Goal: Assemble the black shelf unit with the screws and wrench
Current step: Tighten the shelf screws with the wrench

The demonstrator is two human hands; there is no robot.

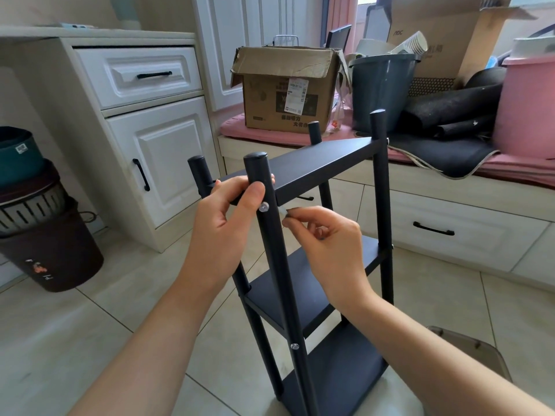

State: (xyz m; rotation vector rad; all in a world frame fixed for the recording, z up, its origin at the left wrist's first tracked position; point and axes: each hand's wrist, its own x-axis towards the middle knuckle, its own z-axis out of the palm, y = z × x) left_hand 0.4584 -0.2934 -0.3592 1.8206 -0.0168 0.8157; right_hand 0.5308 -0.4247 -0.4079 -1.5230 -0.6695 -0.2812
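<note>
The black shelf unit (315, 166) stands upright in front of me, with three shelves and round posts. My left hand (228, 211) grips the near front post (270, 235) at the level of the top shelf, thumb beside a silver screw (264, 207) seated in that post. My right hand (327, 238) is just right of the post and pinches a small pale object (284, 214) between thumb and fingertips; I cannot tell what it is. A second silver screw (294, 346) sits lower in the same post. No wrench is in view.
A white cabinet with black handles (156, 136) stands to the left, with stacked baskets and a dark bin (45, 235) in front of it. Behind the shelf a bench holds a cardboard box (288, 88), a grey bucket (381, 88) and a pink tub (528, 103). A brown stool edge (477, 352) is at lower right.
</note>
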